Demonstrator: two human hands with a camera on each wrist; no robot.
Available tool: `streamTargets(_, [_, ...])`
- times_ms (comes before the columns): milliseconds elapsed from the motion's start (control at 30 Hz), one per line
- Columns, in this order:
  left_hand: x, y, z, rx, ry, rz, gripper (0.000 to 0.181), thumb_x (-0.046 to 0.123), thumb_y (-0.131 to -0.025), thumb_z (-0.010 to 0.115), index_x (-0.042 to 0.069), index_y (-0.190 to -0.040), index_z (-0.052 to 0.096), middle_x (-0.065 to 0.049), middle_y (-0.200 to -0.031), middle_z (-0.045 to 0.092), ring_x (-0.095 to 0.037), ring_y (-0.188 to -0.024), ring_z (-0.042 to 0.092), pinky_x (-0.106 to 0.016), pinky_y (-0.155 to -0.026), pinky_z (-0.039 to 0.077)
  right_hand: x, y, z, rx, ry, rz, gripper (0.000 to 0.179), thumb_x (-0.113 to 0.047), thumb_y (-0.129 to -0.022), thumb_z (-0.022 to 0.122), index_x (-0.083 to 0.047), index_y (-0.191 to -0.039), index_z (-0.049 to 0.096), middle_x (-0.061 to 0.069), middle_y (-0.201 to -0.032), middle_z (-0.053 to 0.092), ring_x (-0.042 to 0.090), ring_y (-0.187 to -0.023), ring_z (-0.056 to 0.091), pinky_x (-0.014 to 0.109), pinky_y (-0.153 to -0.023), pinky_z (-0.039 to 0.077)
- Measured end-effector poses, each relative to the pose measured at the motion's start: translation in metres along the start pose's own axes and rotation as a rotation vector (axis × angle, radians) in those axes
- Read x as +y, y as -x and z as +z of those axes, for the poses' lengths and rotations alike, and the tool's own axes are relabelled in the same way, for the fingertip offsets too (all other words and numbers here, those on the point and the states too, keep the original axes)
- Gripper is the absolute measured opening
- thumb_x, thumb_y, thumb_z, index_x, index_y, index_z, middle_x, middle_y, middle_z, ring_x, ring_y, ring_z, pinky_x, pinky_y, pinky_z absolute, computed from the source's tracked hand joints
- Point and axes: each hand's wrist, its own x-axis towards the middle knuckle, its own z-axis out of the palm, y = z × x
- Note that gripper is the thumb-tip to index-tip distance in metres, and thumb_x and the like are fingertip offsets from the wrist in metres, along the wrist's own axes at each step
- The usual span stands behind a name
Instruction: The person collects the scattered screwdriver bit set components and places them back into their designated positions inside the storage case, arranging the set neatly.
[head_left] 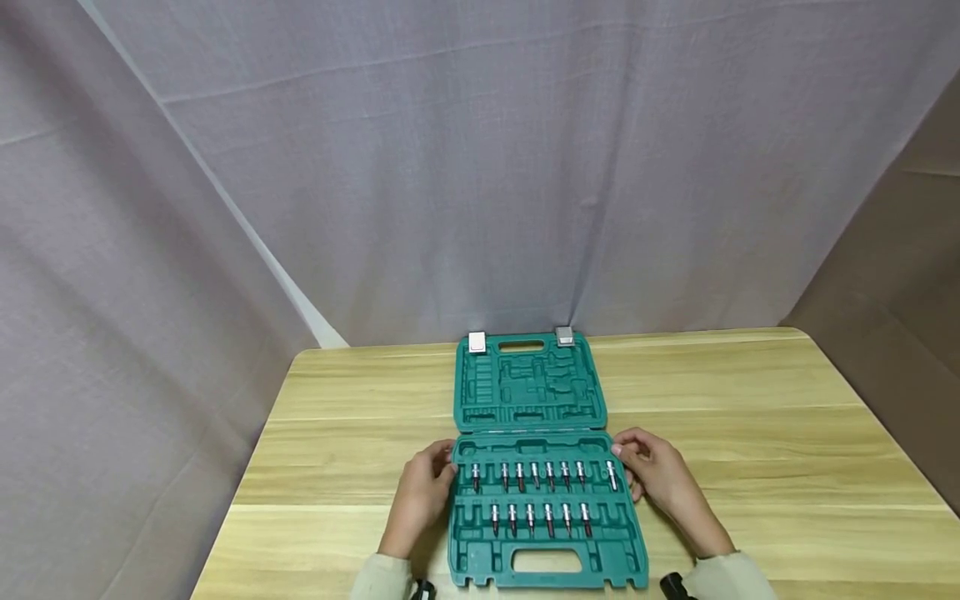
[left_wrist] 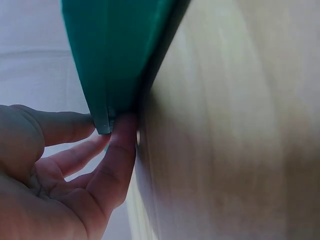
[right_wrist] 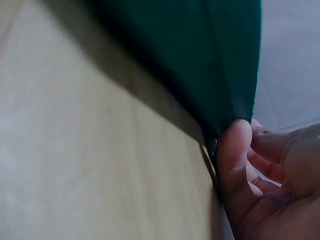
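Observation:
A green plastic tool case (head_left: 543, 557) lies wide open on the table, its lid (head_left: 525, 392) laid back toward the curtain. Two rows of screwdriver bit sockets (head_left: 550, 518) with silver bases and dark tips sit in the moulded slots of the near half. At that half's left side, close to the hinge, my left hand (head_left: 422, 492) grips the edge between thumb and fingers. My right hand (head_left: 660, 473) pinches the matching corner on the right. Both wrist views show fingertips on the green case wall; in the right wrist view the case's underside stands off the tabletop there.
The wooden table (head_left: 337, 475) extends to both sides of the case. Behind it hangs a grey curtain (head_left: 450, 208). Two latches, one white (head_left: 477, 342) and one grey (head_left: 565, 336), stick up at the lid's far edge.

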Motion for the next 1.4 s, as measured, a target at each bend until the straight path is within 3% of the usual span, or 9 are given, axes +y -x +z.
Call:
streamTargets(500, [0.002, 0.001, 0.0, 0.017, 0.002, -0.001, 0.033, -0.002, -0.101, 0.064, -0.001, -0.134, 0.068, -0.012, -0.111, 0.074, -0.025, -0.101, 0.072, -0.047, -0.089, 0.058, 0.0, -0.003, -0.002, -0.018, -0.022, 0.047, 0.026, -0.013, -0.109, 0.059, 0.007, -0.126, 0.063, 0.01, -0.078, 0.06, 0.017, -0.05, 0.056, 0.036, -0.046, 0.055])
streamTargets(733, [0.002, 0.002, 0.001, 0.027, 0.011, -0.012, 0.03, -0.001, -0.102, 0.063, 0.0, -0.131, 0.068, -0.012, -0.111, 0.074, -0.027, -0.104, 0.071, -0.049, -0.091, 0.057, 0.006, -0.005, -0.004, -0.039, -0.095, 0.053, 0.028, -0.012, -0.109, 0.059, 0.01, -0.127, 0.062, 0.007, -0.076, 0.06, 0.013, -0.053, 0.056, 0.032, -0.047, 0.055])
streamTargets(1000, [-0.001, 0.002, -0.001, -0.002, 0.023, -0.004, 0.03, 0.0, -0.103, 0.062, -0.001, -0.133, 0.066, -0.011, -0.112, 0.072, -0.026, -0.104, 0.069, -0.048, -0.091, 0.057, 0.008, -0.006, -0.003, -0.043, -0.075, 0.056, 0.03, -0.016, -0.11, 0.058, 0.009, -0.126, 0.063, 0.007, -0.076, 0.06, 0.014, -0.055, 0.058, 0.031, -0.05, 0.057])
streamTargets(1233, [-0.005, -0.002, -0.009, -0.045, 0.037, 0.016, 0.033, 0.008, -0.103, 0.065, -0.004, -0.134, 0.064, -0.009, -0.108, 0.068, -0.021, -0.096, 0.064, -0.039, -0.082, 0.055, 0.006, -0.006, -0.005, -0.062, -0.077, 0.045, 0.032, -0.018, -0.111, 0.057, 0.009, -0.128, 0.062, 0.008, -0.076, 0.06, 0.014, -0.055, 0.059, 0.032, -0.051, 0.057])
streamTargets(1400, [-0.003, -0.015, -0.013, -0.044, 0.037, 0.024, 0.035, 0.01, -0.103, 0.065, -0.005, -0.134, 0.064, -0.01, -0.107, 0.07, -0.024, -0.098, 0.067, -0.038, -0.08, 0.057, 0.002, -0.009, -0.012, -0.071, -0.063, 0.006, 0.036, -0.02, -0.111, 0.057, 0.009, -0.132, 0.058, 0.012, -0.081, 0.061, 0.017, -0.057, 0.061, 0.035, -0.05, 0.058])
